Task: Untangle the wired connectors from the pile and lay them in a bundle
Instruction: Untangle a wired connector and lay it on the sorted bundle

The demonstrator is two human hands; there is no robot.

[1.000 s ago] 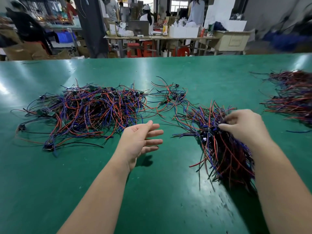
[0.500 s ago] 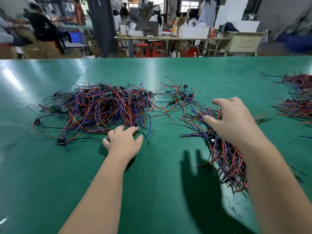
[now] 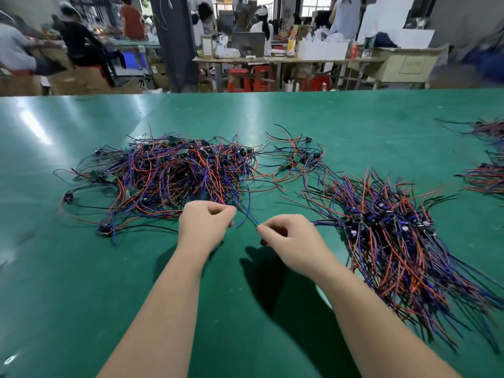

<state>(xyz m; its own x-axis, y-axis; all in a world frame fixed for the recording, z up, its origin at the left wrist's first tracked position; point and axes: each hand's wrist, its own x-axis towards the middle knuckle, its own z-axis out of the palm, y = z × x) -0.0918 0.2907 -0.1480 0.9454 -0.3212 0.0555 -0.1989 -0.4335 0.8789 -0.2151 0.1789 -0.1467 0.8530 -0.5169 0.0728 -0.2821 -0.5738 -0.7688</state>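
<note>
On the green table (image 3: 81,268), one tangled pile (image 3: 174,173) lies to the left and one bundle (image 3: 395,249) to the right. The bundle's long axis runs far-left to near-right, with loose ends fanning toward the near right. The left hand (image 3: 203,223), fingers curled, pinches strands at the pile's near edge. The right hand (image 3: 290,240) pinches the end of a blue wire (image 3: 249,205). Two more heaps (image 3: 485,178) sit at the right edge.
</note>
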